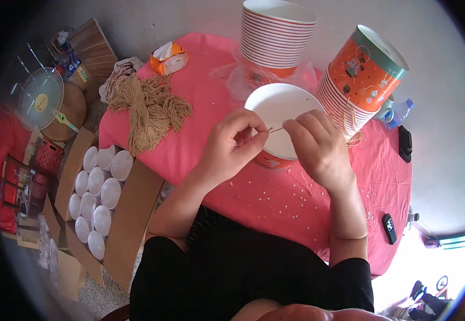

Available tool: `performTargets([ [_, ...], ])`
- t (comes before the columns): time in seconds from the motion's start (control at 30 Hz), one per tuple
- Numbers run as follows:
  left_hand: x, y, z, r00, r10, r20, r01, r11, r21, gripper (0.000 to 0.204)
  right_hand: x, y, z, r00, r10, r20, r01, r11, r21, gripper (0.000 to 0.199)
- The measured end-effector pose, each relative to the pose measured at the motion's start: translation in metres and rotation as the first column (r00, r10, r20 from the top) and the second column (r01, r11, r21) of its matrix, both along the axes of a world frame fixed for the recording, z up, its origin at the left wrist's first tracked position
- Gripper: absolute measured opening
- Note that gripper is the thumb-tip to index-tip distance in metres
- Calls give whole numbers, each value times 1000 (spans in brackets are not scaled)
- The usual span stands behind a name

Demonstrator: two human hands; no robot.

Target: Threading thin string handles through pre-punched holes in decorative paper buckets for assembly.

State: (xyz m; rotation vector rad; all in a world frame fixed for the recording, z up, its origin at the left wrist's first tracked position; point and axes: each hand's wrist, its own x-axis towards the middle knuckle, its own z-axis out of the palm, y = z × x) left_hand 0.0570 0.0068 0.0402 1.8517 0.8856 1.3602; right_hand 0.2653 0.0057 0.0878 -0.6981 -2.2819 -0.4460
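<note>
A round table under a pink cloth stands against a pale, plain wall, with a light grey floor to its right. On the person's left an electric fan stands near a round wooden stool and a plank-topped piece of furniture, and beside the table an open cardboard box sits on a speckled floor. Bright daylight washes out the floor at the lower right.
</note>
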Motion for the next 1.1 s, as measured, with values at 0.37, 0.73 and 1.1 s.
performTargets([
  [0.37, -6, -2, -18, 990, 83, -118, -57, 976, 210, 14, 22, 1, 19, 976, -93, -195, 133, 970, 202, 27],
  [0.73, -1, -12, -16, 931, 312, -191, -146, 795, 589, 19, 17, -8, 15, 891, -106, -442, -49, 944, -325, 16],
  [1.1, 0, -1, -5, 927, 231, -296, -215, 973, 88, 17, 19, -10, 10, 822, -91, -562, -453, 493, -742, 14],
])
